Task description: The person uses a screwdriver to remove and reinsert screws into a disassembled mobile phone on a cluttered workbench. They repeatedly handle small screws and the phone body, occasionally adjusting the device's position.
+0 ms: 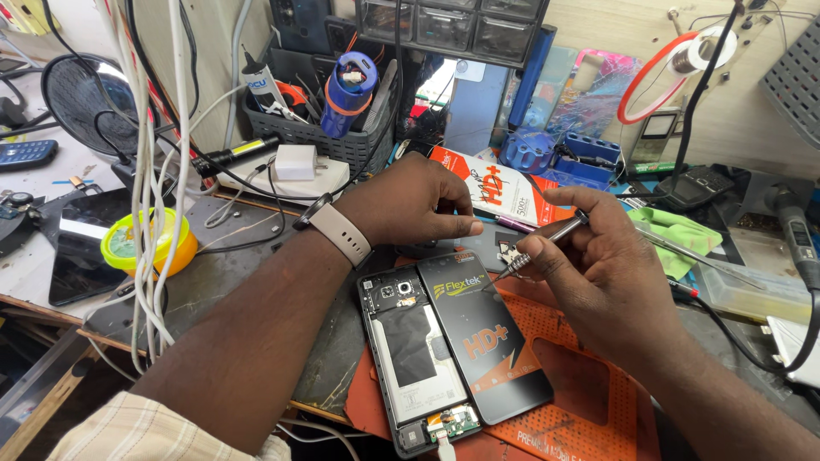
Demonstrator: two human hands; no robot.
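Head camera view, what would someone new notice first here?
First, the opened phone lying back-off at the centre of the bench, a black packet resting along its right side. Just above it, the right hand holds a slim metal screwdriver, while the left hand, a pale watch on its wrist, pinches something too small to make out.

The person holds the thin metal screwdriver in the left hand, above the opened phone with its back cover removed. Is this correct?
Not quite. The head view shows the thin metal screwdriver in the right hand, not the left. The left hand, with a beige wristband, holds no tool. The rest is right: the tool is above the opened phone.
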